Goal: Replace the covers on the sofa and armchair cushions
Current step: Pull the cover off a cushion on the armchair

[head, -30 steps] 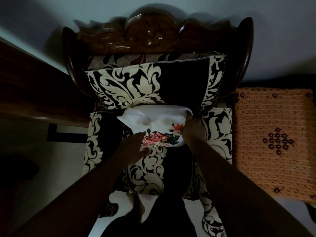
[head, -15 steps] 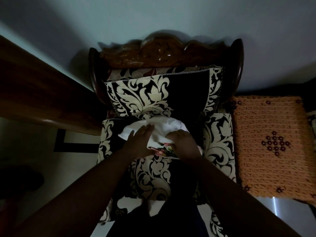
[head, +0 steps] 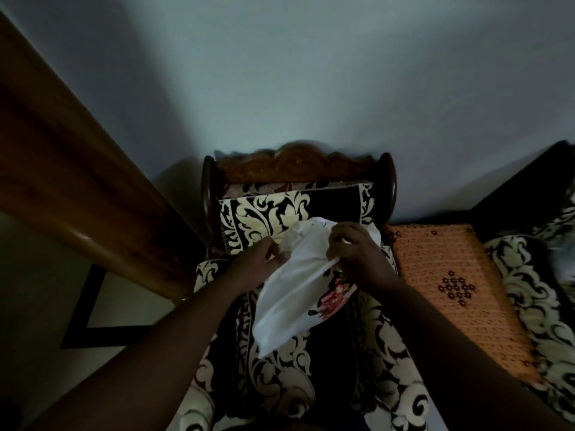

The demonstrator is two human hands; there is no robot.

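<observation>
Holding a white floral cushion cover [head: 292,293] above the patterned seat cushion [head: 336,368], both hands grasp its upper edge: the left hand [head: 258,265] pinches one side, the right hand [head: 357,253] clutches the other. Behind stands the armchair's back cushion [head: 264,216] and carved wooden frame [head: 298,163]. An orange crocheted mat [head: 451,275] lies rightward.

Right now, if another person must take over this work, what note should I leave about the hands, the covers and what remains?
Left hand: pinches the left edge of the white floral fabric cover.
Right hand: grips its upper right edge.
The cover is lifted above the black-and-cream patterned seat cushion of the carved wooden armchair; the patterned back cushion stands behind.
Done: cover is in hand.
Left: spread it out and fit it; the cushion it belongs to is unclear.
</observation>
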